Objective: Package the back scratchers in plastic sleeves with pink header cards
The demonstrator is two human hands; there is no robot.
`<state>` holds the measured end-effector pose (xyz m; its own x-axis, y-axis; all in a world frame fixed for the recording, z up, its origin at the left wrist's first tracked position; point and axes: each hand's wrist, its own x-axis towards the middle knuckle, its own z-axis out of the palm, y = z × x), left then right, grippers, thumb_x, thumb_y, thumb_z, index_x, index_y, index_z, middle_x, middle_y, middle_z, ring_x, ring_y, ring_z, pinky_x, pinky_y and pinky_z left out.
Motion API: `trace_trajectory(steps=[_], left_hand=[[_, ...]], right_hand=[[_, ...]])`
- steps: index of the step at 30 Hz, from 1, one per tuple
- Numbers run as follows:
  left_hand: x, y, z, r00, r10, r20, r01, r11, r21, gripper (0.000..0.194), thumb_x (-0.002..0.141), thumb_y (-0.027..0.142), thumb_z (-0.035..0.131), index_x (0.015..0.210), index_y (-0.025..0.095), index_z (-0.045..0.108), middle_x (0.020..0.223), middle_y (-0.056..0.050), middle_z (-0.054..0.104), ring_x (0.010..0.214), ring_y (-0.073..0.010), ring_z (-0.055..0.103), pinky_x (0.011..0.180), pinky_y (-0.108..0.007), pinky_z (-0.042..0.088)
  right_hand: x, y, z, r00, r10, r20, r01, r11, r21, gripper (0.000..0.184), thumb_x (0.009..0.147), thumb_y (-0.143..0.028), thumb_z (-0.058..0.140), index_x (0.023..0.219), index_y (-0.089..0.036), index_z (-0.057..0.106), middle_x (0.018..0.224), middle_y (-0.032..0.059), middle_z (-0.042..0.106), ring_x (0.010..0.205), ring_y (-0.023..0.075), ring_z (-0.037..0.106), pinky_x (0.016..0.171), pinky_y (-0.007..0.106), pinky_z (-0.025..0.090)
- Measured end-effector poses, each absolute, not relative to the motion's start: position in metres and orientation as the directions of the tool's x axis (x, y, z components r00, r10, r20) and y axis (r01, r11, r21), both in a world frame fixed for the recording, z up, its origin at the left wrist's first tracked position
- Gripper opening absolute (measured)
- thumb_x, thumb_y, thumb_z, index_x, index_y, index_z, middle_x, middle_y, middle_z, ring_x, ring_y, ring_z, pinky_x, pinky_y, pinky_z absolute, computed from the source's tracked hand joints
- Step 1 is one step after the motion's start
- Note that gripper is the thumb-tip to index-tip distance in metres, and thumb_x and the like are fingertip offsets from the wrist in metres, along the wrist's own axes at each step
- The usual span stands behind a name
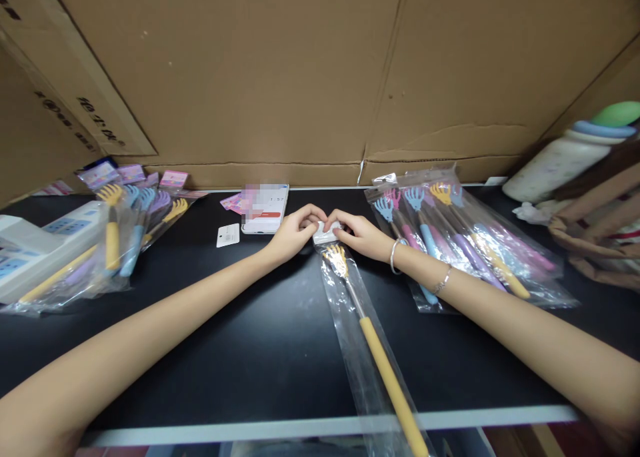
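A yellow back scratcher (383,363) with a claw-shaped head and metal shaft lies in a clear plastic bag (345,330). Its handle reaches past the table's front edge. At the head end, a small white card (327,233) sits over the top of the bag. My left hand (300,230) pinches the card's left side, fingers curled. From the other side my right hand (360,231) grips it too, thumb close to my left thumb. Fingers partly hide the card, so I cannot tell how it is fastened.
Bagged back scratchers (450,237) lie at right, and several with printed header cards (133,223) at left by a white power strip (55,250). A phone (265,210) and white tag (229,235) lie left of my hands. A bottle (560,160) and brown bag (600,223) stand far right. Cardboard (250,77) walls the back.
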<state>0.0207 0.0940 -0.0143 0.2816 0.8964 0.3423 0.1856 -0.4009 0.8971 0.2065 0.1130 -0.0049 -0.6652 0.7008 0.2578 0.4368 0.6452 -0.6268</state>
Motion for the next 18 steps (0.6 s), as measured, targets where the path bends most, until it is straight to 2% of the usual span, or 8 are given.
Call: trace_trajectory(steps=[18], left_hand=[[0.0211, 0.0937, -0.0143, 0.282, 0.901, 0.33, 0.192, -0.39, 0.9, 0.016, 0.07, 0.012, 0.045, 0.083, 0.016, 0.054, 0.075, 0.001, 0.056, 0.071, -0.0107, 0.054, 0.065, -0.021, 0.042]], right_hand=[[0.2068, 0.114, -0.0064, -0.665, 0.701, 0.256, 0.441, 0.646, -0.623, 0.019, 0.079, -0.013, 0.042, 0.093, -0.017, 0.055, 0.072, -0.0023, 0.051, 0.06, 0.0095, 0.041, 0.061, 0.022, 0.033]])
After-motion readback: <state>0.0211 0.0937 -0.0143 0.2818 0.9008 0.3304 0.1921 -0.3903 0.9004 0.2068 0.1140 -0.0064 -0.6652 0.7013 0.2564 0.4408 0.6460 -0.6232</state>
